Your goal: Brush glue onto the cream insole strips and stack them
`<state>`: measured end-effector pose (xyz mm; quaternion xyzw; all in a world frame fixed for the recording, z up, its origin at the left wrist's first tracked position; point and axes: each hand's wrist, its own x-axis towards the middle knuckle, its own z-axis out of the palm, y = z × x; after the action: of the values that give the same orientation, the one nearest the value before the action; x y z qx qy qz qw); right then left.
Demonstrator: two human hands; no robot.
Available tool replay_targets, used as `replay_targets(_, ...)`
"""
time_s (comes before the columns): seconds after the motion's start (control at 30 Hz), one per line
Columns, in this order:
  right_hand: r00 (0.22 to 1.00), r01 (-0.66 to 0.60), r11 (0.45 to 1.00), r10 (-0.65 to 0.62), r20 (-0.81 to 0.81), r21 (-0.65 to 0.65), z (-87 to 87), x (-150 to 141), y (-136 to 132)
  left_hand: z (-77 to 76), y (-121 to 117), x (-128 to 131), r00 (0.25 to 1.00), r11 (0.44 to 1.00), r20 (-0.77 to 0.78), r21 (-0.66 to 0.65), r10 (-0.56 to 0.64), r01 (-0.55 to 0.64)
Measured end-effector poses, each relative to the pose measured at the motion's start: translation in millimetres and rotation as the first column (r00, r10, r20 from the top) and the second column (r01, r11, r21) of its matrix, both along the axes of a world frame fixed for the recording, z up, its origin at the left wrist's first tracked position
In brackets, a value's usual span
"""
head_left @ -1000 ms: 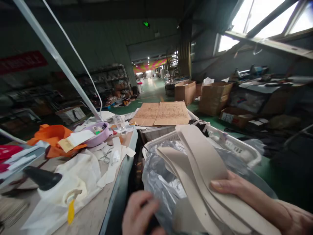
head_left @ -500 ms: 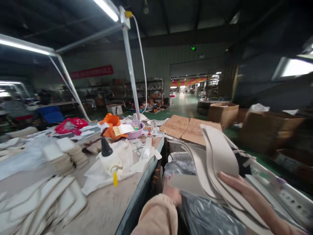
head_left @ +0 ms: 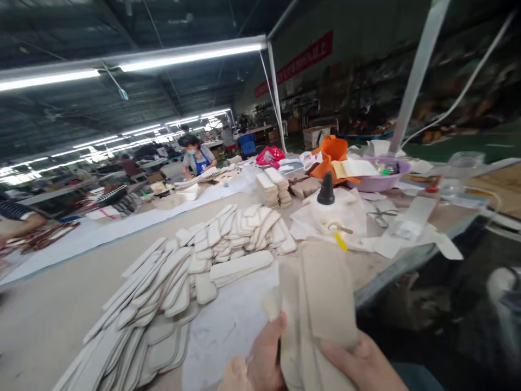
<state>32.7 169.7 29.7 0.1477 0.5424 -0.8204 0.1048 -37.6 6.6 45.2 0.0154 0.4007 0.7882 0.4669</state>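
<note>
Head view's got the left hand [head_left: 264, 350] and right hand [head_left: 358, 355] both gripping the beige strips [head_left: 329, 293], near the white sheet [head_left: 228, 326] on the counter [head_left: 93, 271]. Honestly, I'd pinch lightly and even up the edges so none bend or slide.

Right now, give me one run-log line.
left hand: holding beige strips, left edge | right hand: holding their right side | table: pale pieces heaped left of strips | beyond strips: black cone, purple basin

left hand [head_left: 266, 353] thumb-up, grip closed; right hand [head_left: 358, 359] near it, angled inward, grip closed.
</note>
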Motion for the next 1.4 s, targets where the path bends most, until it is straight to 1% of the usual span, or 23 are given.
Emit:
replay_targets(0.07,0.995,0.001,1.000,0.001,-0.103,0.023,-17.5,-25.2,-37.1,-8.6,-24.2,-24.2,0.990,0.995,0.123,-0.077,0.071,-0.062)
replay_targets(0.13,0.989,0.003,0.999,0.002,-0.148,0.036,-32.3,-43.0,-67.2,-16.5,-43.2,-47.6,0.960,0.974,0.237,-0.203,0.147,-0.099)
replay_targets(0.17,0.988,-0.002,1.000,0.007,-0.152,0.029,-37.3,-49.5,-78.9,-20.2,-51.3,-58.4,0.948,0.959,0.265,-0.263,0.177,-0.105)
replay_targets(0.23,0.992,-0.008,1.000,0.007,-0.124,-0.010,-41.5,-58.8,-95.7,-27.3,-64.8,-77.5,0.943,0.935,0.263,-0.338,0.204,-0.108)
replay_targets(0.33,1.000,0.022,0.996,-0.021,0.010,-0.092,-38.2,-68.0,-107.8,-36.8,-79.1,-98.8,0.949,0.915,0.237,-0.389,0.208,-0.104)
replay_targets(0.4,0.992,0.076,0.985,-0.059,0.112,-0.155,-35.5,-71.9,-112.2,-41.2,-85.5,-108.9,0.956,0.903,0.203,-0.416,0.212,-0.112)
replay_targets(0.5,0.971,0.168,0.937,-0.104,0.216,-0.305,-36.9,-74.4,-120.0,-44.1,-90.9,-120.7,0.969,0.896,0.169,-0.435,0.180,-0.090)
replay_targets(0.6,0.960,0.238,0.888,-0.154,0.235,-0.393,-43.1,-75.0,-127.5,-45.1,-89.3,-132.2,0.976,0.898,0.186,-0.440,0.112,-0.019)
replay_targets(0.73,0.942,0.321,0.850,-0.240,0.235,-0.417,-49.3,-77.7,-126.7,-48.6,-76.8,-147.6,0.975,0.900,0.222,-0.426,0.004,0.093)
replay_targets(0.83,0.911,0.396,0.821,-0.295,0.289,-0.411,-49.8,-81.8,-120.0,-50.8,-65.2,-155.8,0.975,0.897,0.211,-0.413,-0.074,0.157)
replay_targets(0.9,0.896,0.425,0.823,-0.321,0.308,-0.378,-48.0,-84.5,-115.9,-50.6,-58.6,-159.6,0.973,0.901,0.208,-0.398,-0.096,0.174)
replay_targets(1.0,0.893,0.435,0.846,-0.361,0.268,-0.309,-44.6,-88.2,-110.6,-50.7,-51.4,-165.4,0.974,0.909,0.201,-0.380,-0.099,0.171)
replay_targets(1.07,0.899,0.420,0.859,-0.350,0.263,-0.293,-44.2,-90.8,-106.3,-53.5,-48.2,-169.8,0.978,0.906,0.191,-0.393,-0.085,0.155)
replay_targets(1.13,0.904,0.394,0.864,-0.301,0.304,-0.315,-46.3,-93.1,-101.0,-57.9,-45.8,-173.2,0.980,0.894,0.188,-0.423,-0.071,0.146)
replay_targets(1.23,0.899,0.385,0.849,-0.257,0.353,-0.362,-51.6,-95.5,-92.0,-62.4,-42.9,-173.6,0.978,0.877,0.189,-0.452,-0.083,0.162)
replay_targets(1.3,0.899,0.391,0.837,-0.259,0.353,-0.382,-54.3,-96.2,-86.1,-61.4,-41.0,-170.9,0.979,0.879,0.177,-0.443,-0.106,0.175)
replay_targets(1.4,0.904,0.381,0.819,-0.234,0.357,-0.430,-55.6,-96.9,-79.0,-55.4,-39.5,-166.0,0.982,0.889,0.142,-0.422,-0.126,0.175)
